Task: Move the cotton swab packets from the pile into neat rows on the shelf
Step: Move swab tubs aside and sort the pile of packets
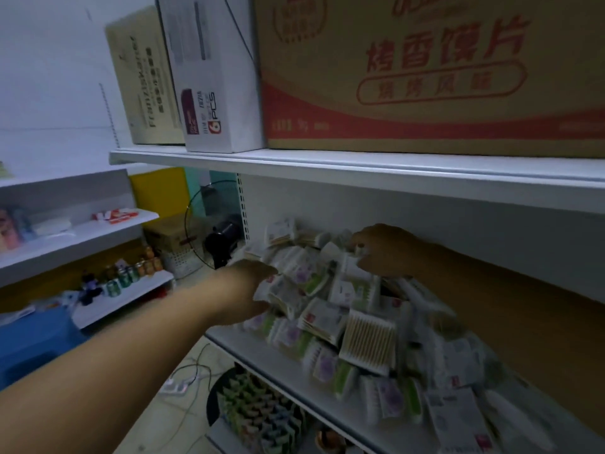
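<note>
A loose pile of cotton swab packets covers the white shelf. Most are white with green and purple print; one clear packet shows tan swab sticks. My left hand reaches in from the left, its fingers buried among packets at the pile's left side; whether it grips any of them is hidden. My right hand lies on top of the pile near the back, fingers curled down onto a white packet. The frame is blurred.
The shelf above hangs low over the pile and carries a large brown and red carton, a white box and a beige box. Left are side shelves with bottles. A fan stands behind. Lower shelf holds small packets.
</note>
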A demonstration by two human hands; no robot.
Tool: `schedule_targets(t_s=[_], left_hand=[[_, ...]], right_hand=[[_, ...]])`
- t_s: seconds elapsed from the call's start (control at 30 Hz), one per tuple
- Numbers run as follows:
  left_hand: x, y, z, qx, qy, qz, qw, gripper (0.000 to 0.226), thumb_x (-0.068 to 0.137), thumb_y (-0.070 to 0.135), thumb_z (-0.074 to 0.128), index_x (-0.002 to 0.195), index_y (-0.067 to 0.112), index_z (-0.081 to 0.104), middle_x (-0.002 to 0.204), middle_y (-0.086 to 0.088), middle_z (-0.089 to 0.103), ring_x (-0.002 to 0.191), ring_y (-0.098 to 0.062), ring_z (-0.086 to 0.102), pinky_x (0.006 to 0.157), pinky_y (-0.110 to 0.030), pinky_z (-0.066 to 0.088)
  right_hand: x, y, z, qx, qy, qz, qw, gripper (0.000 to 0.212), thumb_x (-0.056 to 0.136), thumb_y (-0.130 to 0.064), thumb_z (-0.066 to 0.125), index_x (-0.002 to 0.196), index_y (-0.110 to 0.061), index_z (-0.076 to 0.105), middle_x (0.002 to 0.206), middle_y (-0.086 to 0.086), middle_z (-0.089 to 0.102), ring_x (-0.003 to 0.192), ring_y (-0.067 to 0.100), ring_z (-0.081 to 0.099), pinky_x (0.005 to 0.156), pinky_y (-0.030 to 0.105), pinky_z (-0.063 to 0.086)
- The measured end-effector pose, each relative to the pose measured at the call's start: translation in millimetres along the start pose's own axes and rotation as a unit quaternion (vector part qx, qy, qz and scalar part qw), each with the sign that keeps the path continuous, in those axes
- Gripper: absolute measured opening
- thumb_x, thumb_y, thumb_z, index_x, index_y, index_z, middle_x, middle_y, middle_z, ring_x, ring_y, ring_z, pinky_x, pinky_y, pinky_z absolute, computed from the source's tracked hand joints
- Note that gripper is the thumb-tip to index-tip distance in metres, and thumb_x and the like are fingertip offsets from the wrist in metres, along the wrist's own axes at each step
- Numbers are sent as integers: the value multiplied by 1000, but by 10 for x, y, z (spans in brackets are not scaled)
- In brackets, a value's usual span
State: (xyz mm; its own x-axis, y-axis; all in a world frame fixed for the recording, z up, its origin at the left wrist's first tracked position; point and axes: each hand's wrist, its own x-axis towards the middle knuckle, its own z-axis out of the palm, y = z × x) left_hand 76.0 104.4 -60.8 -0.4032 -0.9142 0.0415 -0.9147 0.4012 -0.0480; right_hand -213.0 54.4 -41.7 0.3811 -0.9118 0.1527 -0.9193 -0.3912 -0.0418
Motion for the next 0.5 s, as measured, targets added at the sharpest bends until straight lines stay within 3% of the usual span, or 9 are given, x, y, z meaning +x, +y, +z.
schedule_targets(t_s=[0.13,0.27,0.4,0.5], left_hand=[[547,-212,-8,-72,8,32,997,77,85,47,62,148,35,20,155,4,24,139,-17,26,112,-32,27],[1018,-319,-63,-129,-13,142,981,83,75,43,75,144,33,29,149,4,31,136,-17,28,108,-26,23],[1299,-342,-43,-158,-41,207,965,78,71,41,79,138,30,41,140,2,43,126,-15,41,98,-22,32],[1434,-344,-22,-153,-39,254,954,73,71,38,80,135,27,44,134,0,48,121,-17,46,98,-26,37]], right_hand=[[44,-103,30,-5,-22,4,1000,40,86,-37,63,120,-18,57,104,2,60,84,14,51,72,28,42],[-10,-281,113,11,-57,30,998,56,83,-50,64,129,-20,52,109,1,61,91,14,57,76,29,48],[-46,-447,298,-58,-58,60,995,76,75,-64,63,137,-25,42,125,1,53,108,18,51,85,27,42],[-23,-506,353,-98,-64,75,990,82,73,-66,64,140,-25,40,122,3,51,108,21,49,83,29,39]])
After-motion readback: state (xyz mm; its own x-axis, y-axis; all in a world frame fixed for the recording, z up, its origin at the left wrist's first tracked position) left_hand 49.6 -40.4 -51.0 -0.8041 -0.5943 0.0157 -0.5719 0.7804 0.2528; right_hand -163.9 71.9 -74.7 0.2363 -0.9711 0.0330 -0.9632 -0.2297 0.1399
